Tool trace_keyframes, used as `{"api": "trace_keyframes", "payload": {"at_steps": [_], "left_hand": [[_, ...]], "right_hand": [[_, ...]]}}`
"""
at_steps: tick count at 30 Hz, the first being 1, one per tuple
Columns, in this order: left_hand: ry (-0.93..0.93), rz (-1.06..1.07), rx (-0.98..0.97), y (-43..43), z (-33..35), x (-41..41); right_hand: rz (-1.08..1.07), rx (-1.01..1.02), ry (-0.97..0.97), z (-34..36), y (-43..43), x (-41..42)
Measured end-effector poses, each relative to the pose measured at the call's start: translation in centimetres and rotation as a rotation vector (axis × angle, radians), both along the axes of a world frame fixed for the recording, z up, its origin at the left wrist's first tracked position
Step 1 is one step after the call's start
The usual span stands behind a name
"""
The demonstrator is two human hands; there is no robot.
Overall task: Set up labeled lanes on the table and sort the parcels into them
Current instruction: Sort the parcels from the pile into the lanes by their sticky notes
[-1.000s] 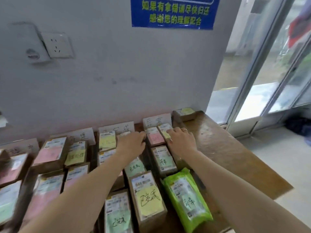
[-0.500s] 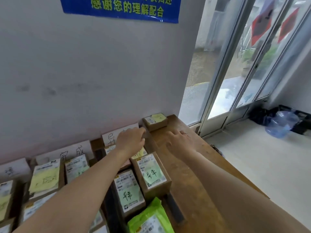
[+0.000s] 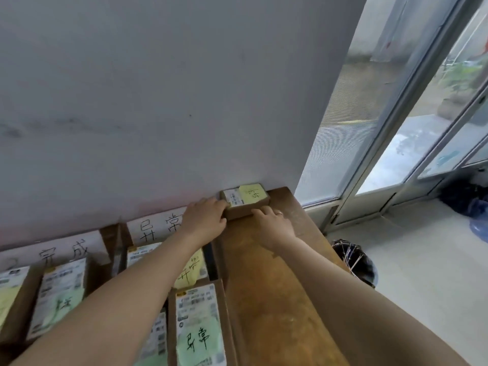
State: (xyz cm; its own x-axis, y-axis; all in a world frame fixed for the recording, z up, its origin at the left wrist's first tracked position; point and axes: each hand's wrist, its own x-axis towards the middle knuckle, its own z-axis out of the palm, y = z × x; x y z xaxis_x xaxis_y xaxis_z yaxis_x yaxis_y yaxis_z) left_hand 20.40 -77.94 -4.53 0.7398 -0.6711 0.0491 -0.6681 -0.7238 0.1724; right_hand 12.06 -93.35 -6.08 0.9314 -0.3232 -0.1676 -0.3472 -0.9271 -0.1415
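- At the far right corner of a long brown wooden table (image 3: 277, 286), tight against a pale grey wall (image 3: 184, 101), sits a small brown cardboard parcel (image 3: 245, 201). Its top carries a white shipping label and a yellow sticky note with handwriting.
- The left hand (image 3: 204, 217) grips the parcel's left end, its fingers curled round that end.
- The right hand (image 3: 274, 224) touches the parcel's near side. Its fingers reach out almost straight, with the tips pressing on the cardboard. A thin ring (image 3: 279, 213) shows on one finger.
- Both bare forearms stretch in from the bottom edge of the view.
- Just left of the parcel, a white paper lane label (image 3: 155, 227) with two black handwritten Chinese characters stands against the wall. The left hand covers its right end.
- Further left along the wall is a second white paper lane label (image 3: 63, 253), also handwritten in black.
- In front of the first label lies a row of brown boxes. A box with a yellow note (image 3: 191, 265) is partly hidden under the left forearm. Nearer the viewer is a box with a pale green note (image 3: 199, 326), which repeats the label's two characters.
- In front of the second label lies a box with a green note and a printed label (image 3: 59, 294).
- To the right of the table, a dark round wastebasket (image 3: 361, 268) stands on the pale floor.
- Beyond it are tall glass doors in metal frames (image 3: 396, 128).
- A blue water bottle (image 3: 479, 223) is cut off by the right edge.
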Motion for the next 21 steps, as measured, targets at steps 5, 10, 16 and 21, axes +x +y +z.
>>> {"api": "trace_keyframes", "payload": {"at_steps": [5,10,16,21], "left_hand": [[0.045,0.051,0.074,-4.4,-1.9,1.8],[0.071,0.090,0.114,-7.1,-3.1,3.5],[0.107,0.141,0.115,-7.6,-3.9,5.3],[0.124,0.155,0.105,-7.5,-4.2,6.3]], "right_hand": [[0.065,0.007,0.008,-2.7,-5.5,3.3],[0.185,0.011,0.052,-4.0,-8.2,7.7],[0.336,-0.081,0.061,-5.4,-9.2,12.4],[0.408,-0.112,0.107,-5.9,-9.4,15.0]]}}
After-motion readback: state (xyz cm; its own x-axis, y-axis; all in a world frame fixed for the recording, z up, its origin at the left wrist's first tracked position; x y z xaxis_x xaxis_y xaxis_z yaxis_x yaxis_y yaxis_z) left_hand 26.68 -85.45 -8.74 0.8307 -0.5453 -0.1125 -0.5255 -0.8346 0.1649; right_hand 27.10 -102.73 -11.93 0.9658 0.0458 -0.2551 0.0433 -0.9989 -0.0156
